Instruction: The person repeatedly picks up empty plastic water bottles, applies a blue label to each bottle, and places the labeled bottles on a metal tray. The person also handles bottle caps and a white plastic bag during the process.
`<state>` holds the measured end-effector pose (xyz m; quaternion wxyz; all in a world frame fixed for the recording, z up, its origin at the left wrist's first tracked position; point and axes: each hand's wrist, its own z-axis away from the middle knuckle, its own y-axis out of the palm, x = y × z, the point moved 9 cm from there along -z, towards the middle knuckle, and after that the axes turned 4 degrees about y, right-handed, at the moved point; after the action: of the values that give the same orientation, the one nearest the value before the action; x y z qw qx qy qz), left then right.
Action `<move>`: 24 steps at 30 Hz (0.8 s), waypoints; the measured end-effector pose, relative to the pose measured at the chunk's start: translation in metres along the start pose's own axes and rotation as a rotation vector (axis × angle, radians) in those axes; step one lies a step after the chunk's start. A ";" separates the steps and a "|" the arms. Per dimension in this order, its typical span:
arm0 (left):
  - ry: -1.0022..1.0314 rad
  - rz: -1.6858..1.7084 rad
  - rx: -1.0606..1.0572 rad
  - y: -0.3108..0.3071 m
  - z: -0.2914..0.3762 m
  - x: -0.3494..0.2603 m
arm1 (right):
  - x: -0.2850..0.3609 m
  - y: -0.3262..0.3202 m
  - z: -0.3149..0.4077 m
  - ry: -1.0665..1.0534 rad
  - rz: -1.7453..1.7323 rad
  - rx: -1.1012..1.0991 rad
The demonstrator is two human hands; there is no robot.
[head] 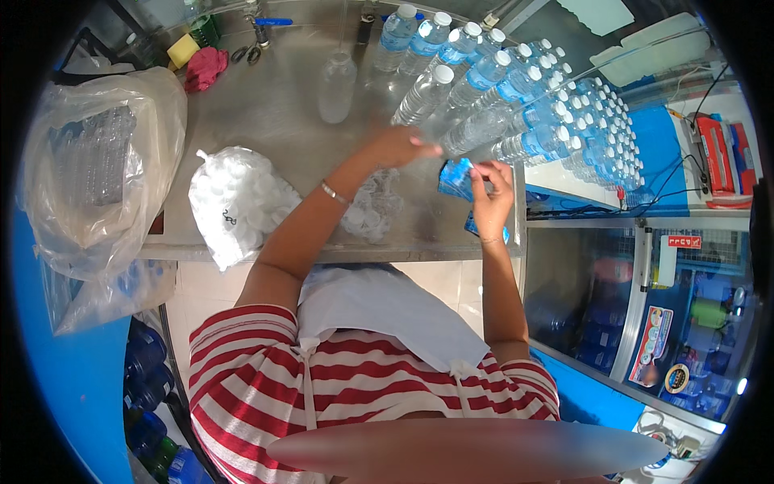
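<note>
My right hand (493, 189) pinches blue printed plastic labels (456, 179) at the counter's right edge; how many is unclear. More blue labels (471, 225) lie under that wrist. My left hand (396, 147), blurred, is just left of the held labels, with fingers stretched out and nothing visible in it. Beyond it stands a capped clear bottle (423, 97) with no label visible. Many capped water bottles (481, 78), most with blue bands, crowd the right side. An uncapped bottle (337, 88) stands alone farther left, below a thin vertical line that could be water or a tube.
A knotted bag of white caps (239, 196) sits at the counter's front, beside a heap of clear plastic pieces (373, 206). A large bag of empty bottles (106, 157) is at left. Scissors (247, 55), a pink cloth (205, 68) and a yellow sponge (183, 51) lie behind.
</note>
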<state>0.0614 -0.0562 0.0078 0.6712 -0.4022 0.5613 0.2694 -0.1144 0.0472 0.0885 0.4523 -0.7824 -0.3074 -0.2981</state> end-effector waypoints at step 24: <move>0.584 -0.244 -0.488 -0.070 -0.033 -0.075 | 0.116 0.069 -0.099 -0.575 0.463 0.157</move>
<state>0.0843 -0.1144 0.0953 0.3952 -0.6732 0.5962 0.1875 -0.0075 -0.0438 0.1793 0.4613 -0.8459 -0.2589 0.0683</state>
